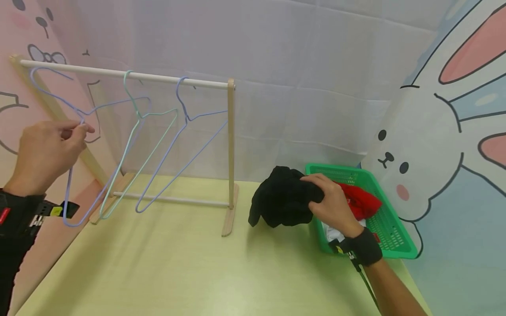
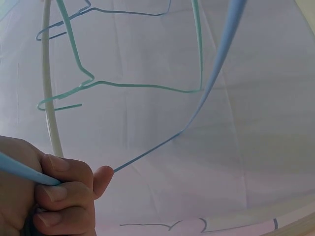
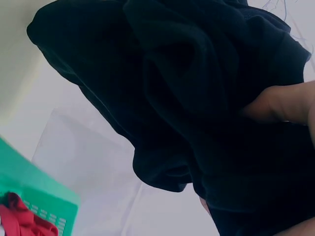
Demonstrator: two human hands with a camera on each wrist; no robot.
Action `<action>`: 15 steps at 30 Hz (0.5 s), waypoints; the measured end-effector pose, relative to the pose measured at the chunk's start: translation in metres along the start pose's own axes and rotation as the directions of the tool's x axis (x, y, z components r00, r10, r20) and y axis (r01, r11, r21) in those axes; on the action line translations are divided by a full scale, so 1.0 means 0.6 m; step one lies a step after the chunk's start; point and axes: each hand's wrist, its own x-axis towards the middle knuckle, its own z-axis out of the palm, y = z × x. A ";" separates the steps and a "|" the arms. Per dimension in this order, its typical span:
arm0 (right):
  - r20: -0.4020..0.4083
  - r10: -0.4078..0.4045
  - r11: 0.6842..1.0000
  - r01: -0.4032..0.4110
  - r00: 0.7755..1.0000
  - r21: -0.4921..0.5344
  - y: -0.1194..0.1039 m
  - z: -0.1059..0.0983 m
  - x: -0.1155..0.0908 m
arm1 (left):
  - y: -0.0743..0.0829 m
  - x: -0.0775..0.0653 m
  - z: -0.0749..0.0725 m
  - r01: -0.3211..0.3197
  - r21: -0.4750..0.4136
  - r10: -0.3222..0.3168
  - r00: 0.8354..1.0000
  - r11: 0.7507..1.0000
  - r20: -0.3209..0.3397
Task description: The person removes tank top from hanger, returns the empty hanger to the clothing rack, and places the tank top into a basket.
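My left hand [image 1: 51,151] pinches a light blue-purple wire hanger [image 1: 84,224] at its neck, just under the hook, in front of the rail's left end. In the left wrist view, curled fingers [image 2: 66,196] close round the blue wire. With my right hand [image 1: 334,204] I grip a bunched black cloth garment [image 1: 282,197] above the table, left of a green basket [image 1: 389,219]. Folds of the garment [image 3: 162,98] fill much of the right wrist view and hide some of the fingers. Its exact kind cannot be made out.
A rack with a white rail [image 1: 158,77] and wooden posts stands at the back left. From it hang a mint green hanger [image 1: 126,149] and another blue-purple hanger [image 1: 162,162]. Red cloth [image 1: 361,202] and white cloth [image 1: 332,232] lie in the basket on the yellowish table [image 1: 197,272].
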 end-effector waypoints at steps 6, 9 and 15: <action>-0.036 -0.009 1.000 0.008 0.999 -0.013 0.013 -0.021 -0.011 | 0.003 0.009 0.002 -0.002 -0.006 0.002 1.000 1.000 0.007; -0.050 -0.009 1.000 0.008 0.999 -0.027 0.015 -0.032 -0.014 | 0.008 0.012 0.001 -0.010 -0.007 0.010 1.000 1.000 0.010; -0.089 -0.030 0.999 0.027 0.996 -0.029 0.018 -0.051 -0.017 | 0.014 0.015 -0.001 0.010 -0.001 -0.010 1.000 1.000 0.016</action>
